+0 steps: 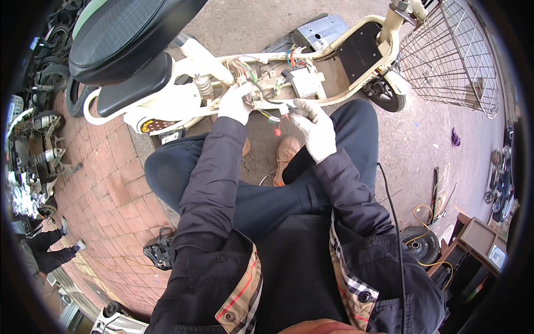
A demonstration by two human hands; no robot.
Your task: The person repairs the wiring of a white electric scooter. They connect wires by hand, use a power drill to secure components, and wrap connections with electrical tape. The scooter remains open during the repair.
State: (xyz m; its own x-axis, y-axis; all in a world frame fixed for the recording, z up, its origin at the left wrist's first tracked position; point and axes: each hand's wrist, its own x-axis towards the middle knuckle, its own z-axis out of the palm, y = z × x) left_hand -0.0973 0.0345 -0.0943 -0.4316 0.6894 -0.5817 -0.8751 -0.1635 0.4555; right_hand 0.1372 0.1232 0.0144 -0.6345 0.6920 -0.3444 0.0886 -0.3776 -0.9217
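A cream electric scooter [133,103] lies across the upper view, its open deck full of wiring [245,69] beside a silver box [306,82]. My white-gloved left hand [236,103] grips wires at the near edge of the frame; its fingertips are partly hidden among them. My white-gloved right hand [314,128] is just right of it, fingers closed on a thin wire with a white connector [283,109]. A small red connector [278,131] dangles below, between my hands.
A wire basket [453,61] stands right of the scooter. A removed panel [320,33] lies beyond it. A black bag [158,250] is left of me; a wheel [420,245] and brown stand [481,245] are right. Another person's legs [55,245] show at left, near vehicle parts.
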